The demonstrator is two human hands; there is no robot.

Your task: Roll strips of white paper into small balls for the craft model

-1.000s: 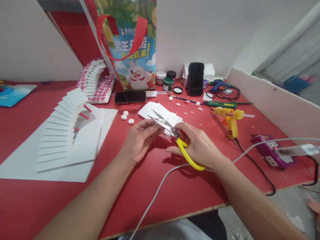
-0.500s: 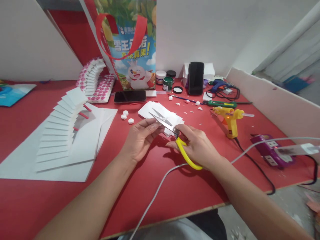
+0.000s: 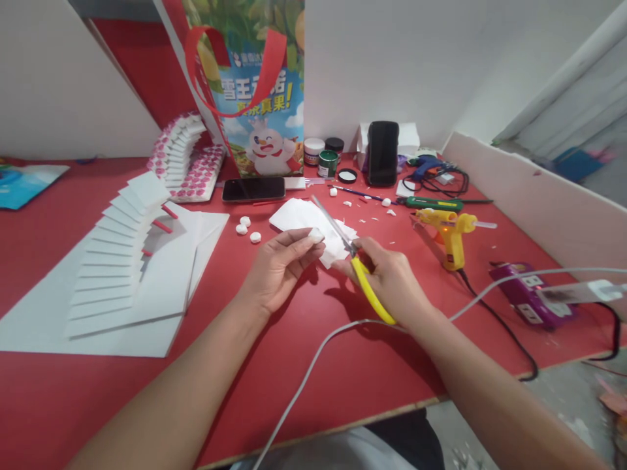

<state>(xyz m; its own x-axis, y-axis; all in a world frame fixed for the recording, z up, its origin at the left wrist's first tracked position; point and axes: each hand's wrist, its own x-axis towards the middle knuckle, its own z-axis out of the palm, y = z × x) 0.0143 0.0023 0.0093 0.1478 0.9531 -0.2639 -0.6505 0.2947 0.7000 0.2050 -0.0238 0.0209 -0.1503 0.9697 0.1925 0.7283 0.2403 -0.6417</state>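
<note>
My left hand (image 3: 284, 264) pinches a small white piece (image 3: 316, 234), perhaps foam, between thumb and fingers. In my right hand (image 3: 386, 274) is a pair of scissors (image 3: 371, 295) with yellow handles, its blades nearly together and pointing up and away to the left, apart from the white piece. Beneath the blades and my left fingertips lies a stack of white paper (image 3: 294, 214) with small cut bits on it. Several small round white pieces (image 3: 255, 237) rest on the table left of the stack.
A fan of white foam steps (image 3: 110, 254) stands on white sheets at left. A phone (image 3: 253, 188), paint jars (image 3: 328, 163) and a large bag (image 3: 267, 130) are behind. At right lie a yellow glue gun (image 3: 450, 235) and a purple box (image 3: 531, 294). A white cable (image 3: 313, 365) crosses the front.
The scissors have moved off the white piece to the right, and their blades have swung upward and closed further. The white piece now shows plainly in my left fingers.
</note>
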